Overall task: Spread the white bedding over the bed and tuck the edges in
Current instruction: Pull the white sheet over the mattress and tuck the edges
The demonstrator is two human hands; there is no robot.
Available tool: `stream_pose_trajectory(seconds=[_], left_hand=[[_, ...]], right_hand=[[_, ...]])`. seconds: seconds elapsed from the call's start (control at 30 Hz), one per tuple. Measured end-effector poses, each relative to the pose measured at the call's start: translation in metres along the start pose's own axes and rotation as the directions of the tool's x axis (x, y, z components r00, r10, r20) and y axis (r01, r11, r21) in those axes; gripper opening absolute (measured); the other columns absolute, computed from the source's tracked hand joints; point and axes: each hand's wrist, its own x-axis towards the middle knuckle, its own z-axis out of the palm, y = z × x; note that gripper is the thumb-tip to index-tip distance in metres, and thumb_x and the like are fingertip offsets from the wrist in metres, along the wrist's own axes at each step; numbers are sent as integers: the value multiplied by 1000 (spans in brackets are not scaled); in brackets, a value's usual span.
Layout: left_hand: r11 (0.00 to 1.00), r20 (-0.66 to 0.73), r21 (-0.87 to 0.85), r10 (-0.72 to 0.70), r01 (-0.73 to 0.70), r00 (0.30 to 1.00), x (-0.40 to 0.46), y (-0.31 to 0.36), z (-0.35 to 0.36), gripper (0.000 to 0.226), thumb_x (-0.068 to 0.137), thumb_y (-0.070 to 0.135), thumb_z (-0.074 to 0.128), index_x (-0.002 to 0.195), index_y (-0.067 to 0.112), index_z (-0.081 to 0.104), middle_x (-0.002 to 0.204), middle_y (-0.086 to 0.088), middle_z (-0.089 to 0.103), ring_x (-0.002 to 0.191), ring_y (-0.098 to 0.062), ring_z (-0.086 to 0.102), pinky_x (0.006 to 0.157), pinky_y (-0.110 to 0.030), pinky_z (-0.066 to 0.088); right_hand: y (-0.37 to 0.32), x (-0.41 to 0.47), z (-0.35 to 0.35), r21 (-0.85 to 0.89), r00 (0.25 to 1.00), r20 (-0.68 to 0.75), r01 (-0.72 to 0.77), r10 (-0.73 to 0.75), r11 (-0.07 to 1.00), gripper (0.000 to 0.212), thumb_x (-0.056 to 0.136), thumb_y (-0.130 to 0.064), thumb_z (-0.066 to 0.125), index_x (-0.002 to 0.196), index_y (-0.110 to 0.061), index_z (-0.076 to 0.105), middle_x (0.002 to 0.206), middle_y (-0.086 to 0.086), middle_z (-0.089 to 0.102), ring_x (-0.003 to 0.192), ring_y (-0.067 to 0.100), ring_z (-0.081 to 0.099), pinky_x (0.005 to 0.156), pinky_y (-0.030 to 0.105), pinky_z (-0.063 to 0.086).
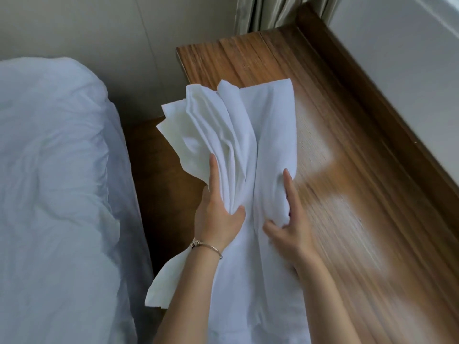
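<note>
Hands grasp a folded white bedding sheet [248, 135] that lies lengthwise on a wooden counter [347, 194]: the left hand [218, 214], with a thin bracelet [206, 247] at the wrist, pinches gathered folds between thumb and fingers, and the right hand [288, 219] curls round the sheet's right edge. The sheet's left layers fan out past the counter's edge. Beside the counter, to the left, lies a bed [49, 170] covered in rumpled white fabric; a curtain [280, 13] hangs beyond the counter's far end.
</note>
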Motion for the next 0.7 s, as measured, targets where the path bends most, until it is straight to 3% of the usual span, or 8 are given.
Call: stream_pose_trajectory(seconds=[0.17,0.23,0.3,0.4,0.5,0.53,0.6,0.7], left_hand=[[998,-36,54,37,-36,999,-57,-1,-22,118,80,17,73,137,55,-23,146,-6,36,117,-25,50,82,-20,39],[997,-35,71,35,-33,999,-82,2,-24,118,80,20,73,134,57,-25,144,-8,38,114,-26,53,80,-21,41],[997,-40,72,28,-25,999,-112,5,-20,117,81,21,73,133,58,-25,143,-9,39,113,-28,54,79,-21,41],[997,-67,78,28,-23,997,-166,9,-3,114,81,22,73,136,59,-20,136,-10,43,109,-28,55,78,-21,40],[997,-112,61,47,-41,993,-227,13,24,108,81,20,73,143,57,-6,137,-5,45,111,-22,52,82,-20,37],[997,-128,53,56,-49,990,-247,14,33,106,80,19,73,146,55,-2,141,-4,43,113,-21,51,83,-19,36],[998,-142,31,65,-61,988,-287,17,47,104,80,17,73,148,51,3,145,-1,40,120,-21,48,85,-16,34],[998,-158,13,64,-62,985,-338,21,58,105,79,16,74,150,47,3,145,-2,40,123,-20,45,86,-12,33]], right_hand=[[-3,-53,5,13,996,48,72,-72,997,97,77,20,52,153,-30,17,151,-27,21,101,-37,37,71,-3,39],[1,-74,1,11,991,50,122,-122,992,97,77,21,52,153,-27,17,152,-23,23,110,-32,25,77,2,41],[9,-99,-8,-1,986,60,155,-154,988,98,76,21,53,153,-28,17,149,-27,24,106,-23,14,85,4,41],[28,-143,-30,-7,977,94,194,-193,981,99,77,19,53,152,-35,16,141,-39,23,100,-19,10,91,12,40],[47,-198,-62,27,961,151,230,-232,973,100,78,17,52,152,-39,16,144,-40,21,109,-16,13,82,22,47],[54,-216,-73,29,955,157,249,-250,968,100,78,18,52,153,-37,16,149,-35,20,120,-17,19,77,9,49],[66,-251,-93,23,947,179,265,-265,964,100,76,18,52,154,-33,16,155,-27,19,135,-20,20,85,-3,35],[75,-295,-110,19,945,211,252,-250,968,101,76,18,53,154,-34,15,156,-27,18,138,-18,14,91,-6,26]])
